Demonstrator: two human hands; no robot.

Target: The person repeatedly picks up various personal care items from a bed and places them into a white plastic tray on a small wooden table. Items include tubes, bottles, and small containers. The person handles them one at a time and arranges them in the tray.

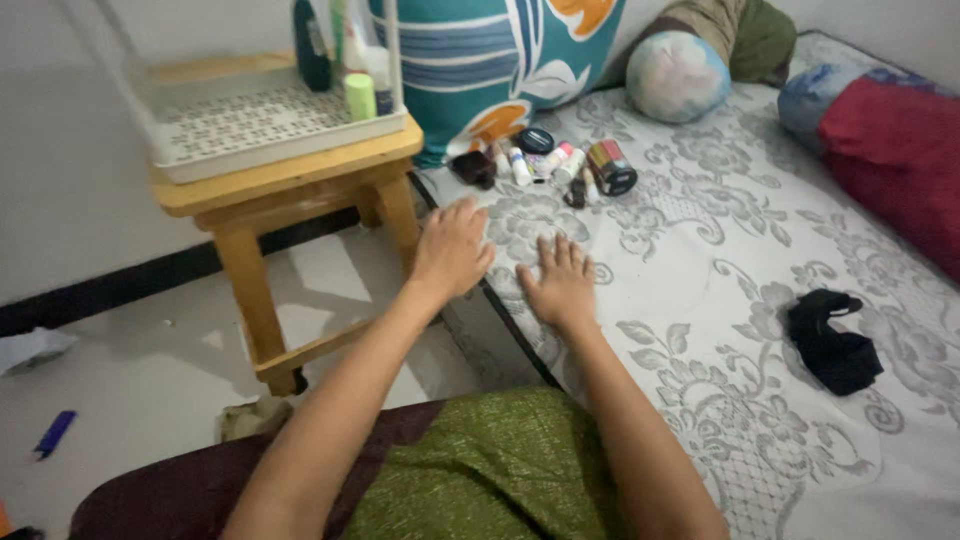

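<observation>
Both hands lie flat near the left edge of the mattress [700, 250], the left hand [450, 250] over the edge itself, the right hand [560, 285] just inside it. Ahead of the fingers, the sheet is bare up to a cluster of small bottles and jars [555, 165] near the head edge. Behind them a patterned pillow [480, 60] and a round cushion [677, 75] close that end. Left of the edge, a wooden stool [290, 190] carrying a white tray [240, 125] stands close. A black cloth [832, 345] lies well apart to the right, with open sheet between.
</observation>
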